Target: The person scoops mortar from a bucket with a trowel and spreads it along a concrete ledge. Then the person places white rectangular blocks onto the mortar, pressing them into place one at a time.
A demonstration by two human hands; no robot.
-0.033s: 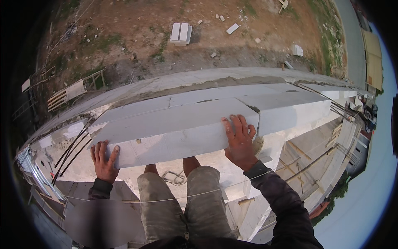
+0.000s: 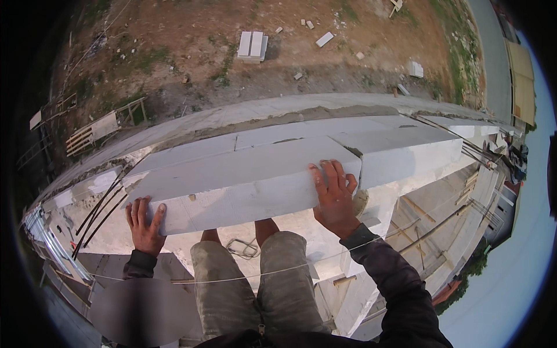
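Note:
A long pale aerated concrete block (image 2: pixel 249 194) lies across in front of me, on top of a wall. My left hand (image 2: pixel 145 226) is at its left end, fingers curled over the corner and thumb against the near face. Near the right end, my right hand (image 2: pixel 336 197) has its bent fingers on the top edge and its palm by the near face. Beyond that end, across a narrow joint with dark mortar, sits another pale block (image 2: pixel 406 151). A further row of blocks (image 2: pixel 272 134) runs along the far side.
Dark reinforcing bars (image 2: pixel 98 214) stick out beside the left end, and more bars (image 2: pixel 449 134) at the right. A thin string (image 2: pixel 232 282) crosses over my thighs. Below the wall lies bare ground (image 2: pixel 191 46) with stacked white blocks (image 2: pixel 252 46). Wooden pieces (image 2: pixel 420 211) lie lower right.

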